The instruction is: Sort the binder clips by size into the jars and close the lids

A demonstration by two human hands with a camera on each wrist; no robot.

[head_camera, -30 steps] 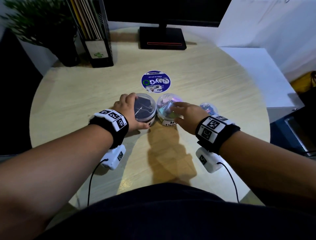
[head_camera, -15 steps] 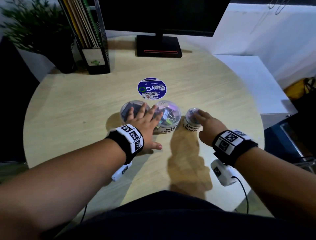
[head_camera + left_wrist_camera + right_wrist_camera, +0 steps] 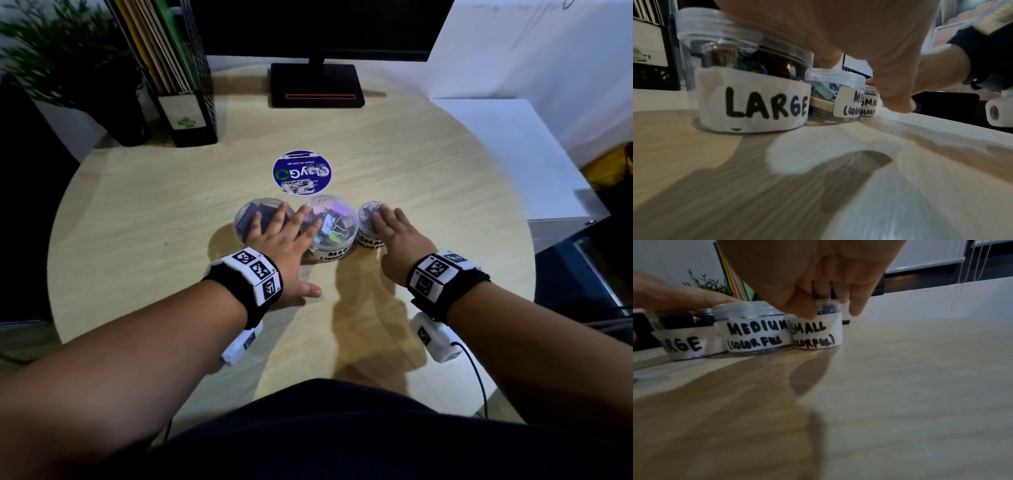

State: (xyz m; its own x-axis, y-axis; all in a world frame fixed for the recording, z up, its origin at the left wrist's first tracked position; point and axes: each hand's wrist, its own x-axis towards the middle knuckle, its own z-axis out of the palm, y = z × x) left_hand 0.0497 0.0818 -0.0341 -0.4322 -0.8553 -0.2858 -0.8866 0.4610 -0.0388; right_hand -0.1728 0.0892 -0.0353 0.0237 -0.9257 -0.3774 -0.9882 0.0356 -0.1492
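Resting flat, left hand (image 3: 286, 245) had fingers spread across LARGE jar (image 3: 251, 216) and MEDIUM jar (image 3: 337, 226); right hand (image 3: 399, 241) fingers lay relaxed on SMALL jar (image 3: 370, 224), all lidded on tabletop (image 3: 144, 219).

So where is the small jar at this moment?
In the head view the small jar stands at the right end of the row, touching the medium jar, with the right hand resting on its lid.

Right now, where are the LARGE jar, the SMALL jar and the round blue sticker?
LARGE jar (image 3: 754, 105): left wrist view, on its white label.
SMALL jar (image 3: 818, 334): right wrist view, on its white label.
Round blue sticker (image 3: 302, 172): head view, at its centre.
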